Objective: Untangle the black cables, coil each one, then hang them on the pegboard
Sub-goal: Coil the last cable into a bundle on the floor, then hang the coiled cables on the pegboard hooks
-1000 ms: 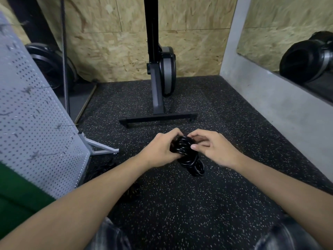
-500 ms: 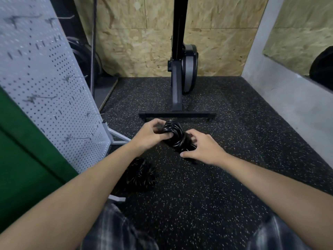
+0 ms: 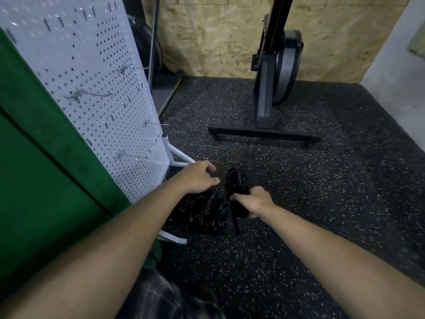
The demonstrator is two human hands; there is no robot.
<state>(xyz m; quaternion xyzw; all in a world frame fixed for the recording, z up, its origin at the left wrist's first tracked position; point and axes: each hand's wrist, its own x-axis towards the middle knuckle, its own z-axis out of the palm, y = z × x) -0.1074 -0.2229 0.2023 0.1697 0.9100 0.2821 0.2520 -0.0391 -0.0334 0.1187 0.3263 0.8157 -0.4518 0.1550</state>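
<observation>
My right grip [image 3: 255,203] is clamped on the coiled black cable [image 3: 235,183], near the pegboard [image 3: 92,100]; left grip [image 3: 197,178] spread, empty. Its tail hangs beside, perhaps touching, the tangled cable pile [image 3: 202,212]: I risk snagging it, unwinding the coil.

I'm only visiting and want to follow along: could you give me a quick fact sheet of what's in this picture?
floor: black, speckled
right hand: grips a coiled black cable, one end dangling
left hand: open, fingers relaxed, beside the coil, above the cable pile
cable pile: loose black cables on the floor by the pegboard's foot
pegboard: white, upright, at left
hooks: those visible are bare
cables hung: none visible
</observation>
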